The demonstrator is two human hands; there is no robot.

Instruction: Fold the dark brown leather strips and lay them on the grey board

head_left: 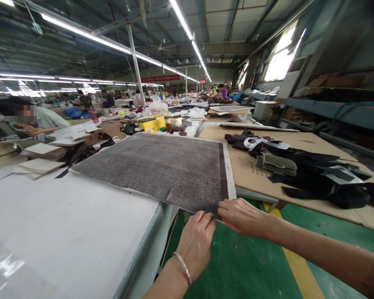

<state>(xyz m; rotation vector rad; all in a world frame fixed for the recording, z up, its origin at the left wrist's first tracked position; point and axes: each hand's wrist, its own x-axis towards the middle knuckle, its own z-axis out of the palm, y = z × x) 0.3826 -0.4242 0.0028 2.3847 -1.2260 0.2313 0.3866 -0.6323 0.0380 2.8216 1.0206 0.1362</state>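
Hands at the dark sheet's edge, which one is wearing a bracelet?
The left hand: a silvery bracelet circles its wrist, while the right hand has a bare wrist.

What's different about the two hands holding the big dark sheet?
The left hand wears a silvery bracelet at its wrist; the right hand shows none. The left hand comes up from the picture's bottom, while the right hand reaches in from the right side. Both have their fingers at the near edge of the dark sheet.
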